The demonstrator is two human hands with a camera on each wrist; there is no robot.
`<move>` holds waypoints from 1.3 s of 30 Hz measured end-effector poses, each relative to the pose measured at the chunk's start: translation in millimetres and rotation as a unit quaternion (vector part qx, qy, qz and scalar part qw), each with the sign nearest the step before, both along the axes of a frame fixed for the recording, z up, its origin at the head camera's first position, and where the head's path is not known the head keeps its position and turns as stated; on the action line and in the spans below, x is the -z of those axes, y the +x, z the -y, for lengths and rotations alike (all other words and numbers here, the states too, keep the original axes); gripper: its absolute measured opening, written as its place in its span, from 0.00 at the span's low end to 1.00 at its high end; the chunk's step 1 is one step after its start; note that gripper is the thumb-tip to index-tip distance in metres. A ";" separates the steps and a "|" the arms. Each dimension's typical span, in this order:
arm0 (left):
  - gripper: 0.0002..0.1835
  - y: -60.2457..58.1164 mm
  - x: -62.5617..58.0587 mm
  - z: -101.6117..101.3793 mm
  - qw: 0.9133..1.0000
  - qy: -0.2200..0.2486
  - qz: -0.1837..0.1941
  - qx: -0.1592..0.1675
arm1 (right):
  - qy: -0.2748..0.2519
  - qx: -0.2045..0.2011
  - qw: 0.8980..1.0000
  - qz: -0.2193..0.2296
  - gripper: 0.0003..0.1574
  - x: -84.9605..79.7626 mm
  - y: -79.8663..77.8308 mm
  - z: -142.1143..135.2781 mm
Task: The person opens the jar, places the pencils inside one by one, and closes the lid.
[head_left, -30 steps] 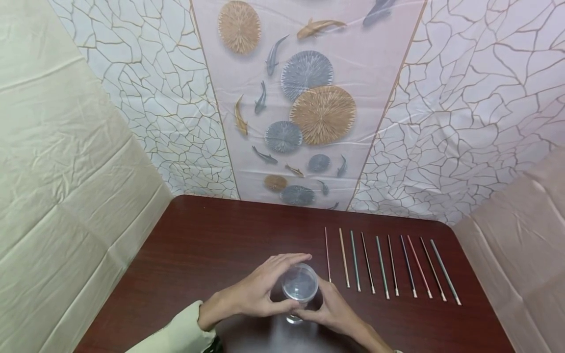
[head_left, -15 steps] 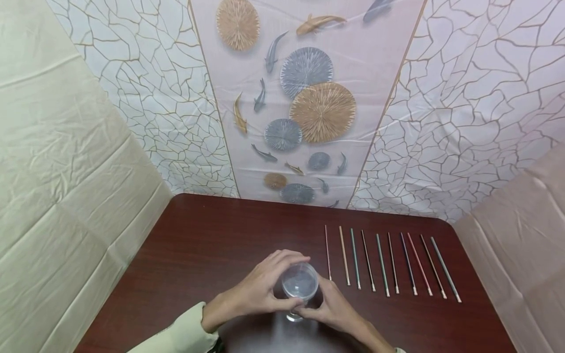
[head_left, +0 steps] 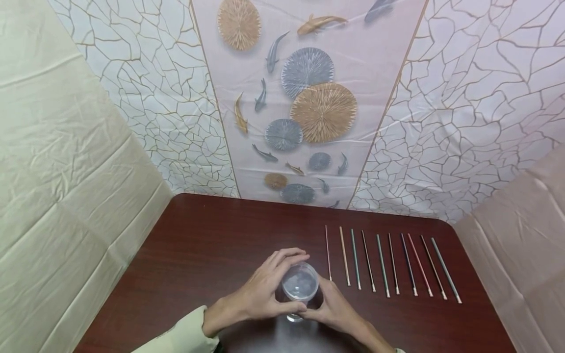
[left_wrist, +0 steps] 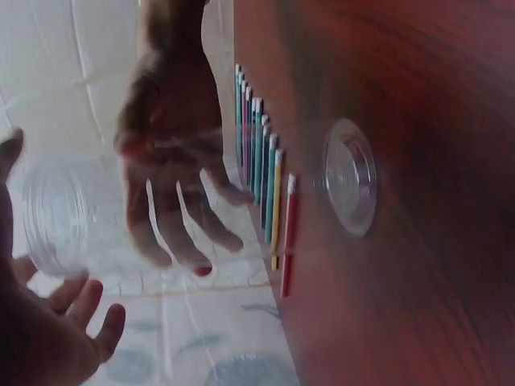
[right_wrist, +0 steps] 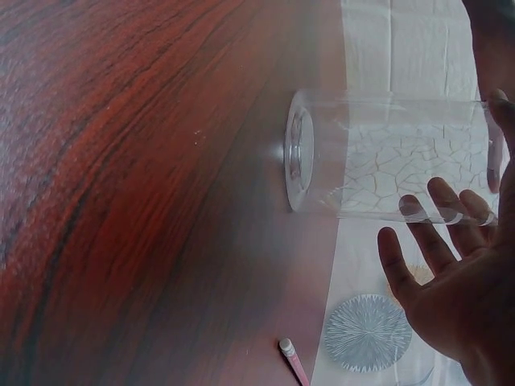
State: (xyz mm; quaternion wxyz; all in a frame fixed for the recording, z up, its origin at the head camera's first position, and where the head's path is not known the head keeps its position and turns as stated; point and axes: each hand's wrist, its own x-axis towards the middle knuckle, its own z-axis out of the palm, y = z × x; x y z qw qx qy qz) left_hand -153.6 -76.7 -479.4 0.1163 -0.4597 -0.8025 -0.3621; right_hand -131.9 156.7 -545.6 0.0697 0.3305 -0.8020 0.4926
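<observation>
A clear plastic jar (head_left: 300,283) stands upright on the dark table, its round base (left_wrist: 351,178) showing in the left wrist view. My left hand (head_left: 261,289) curves round the jar's top, thumb on the near side and fingers on the far side. From the right, my right hand (head_left: 334,306) grips the jar a little lower, its thumb tip close to the left thumb. Through the transparent wall, the right hand's fingers (left_wrist: 181,217) show in the left wrist view. Whether anything is inside the jar is hard to tell; none shows through.
Several pencils (head_left: 382,264) lie in a spaced row on the right half of the brown table (head_left: 198,245), eraser ends toward me. Patterned cloth (head_left: 167,98) hangs behind the table, with plain cloth (head_left: 57,196) along the left side.
The left hand's fingers and thumb have shifted slightly around the jar's top. The jar and the right hand stay almost in place, and the pencils lie as before.
</observation>
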 end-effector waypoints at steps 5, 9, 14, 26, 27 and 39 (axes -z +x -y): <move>0.51 -9.9 -0.1 7.8 0.997 0.005 0.032 0.065 | 0.003 0.004 1.000 -0.012 0.50 -0.7 0.9 1.9; 0.51 -14.7 -1.0 10.9 0.995 0.001 0.029 0.100 | -0.001 0.003 1.000 -0.007 0.51 -1.8 0.9 2.4; 0.49 -15.5 -0.4 11.2 0.993 -0.002 0.043 0.111 | -0.003 0.001 1.000 0.002 0.52 -1.2 0.1 2.1; 0.49 -12.8 5.2 5.9 0.998 0.022 -0.002 0.058 | 0.002 0.007 1.000 -0.003 0.49 0.3 1.3 0.5; 0.48 -12.4 5.8 5.3 0.998 0.023 -0.003 0.053 | 0.004 0.009 1.000 -0.003 0.49 0.4 1.3 0.4; 0.54 -8.6 -1.5 7.7 0.999 -0.006 0.021 0.049 | 0.002 0.007 1.000 -0.019 0.47 2.3 -0.2 0.3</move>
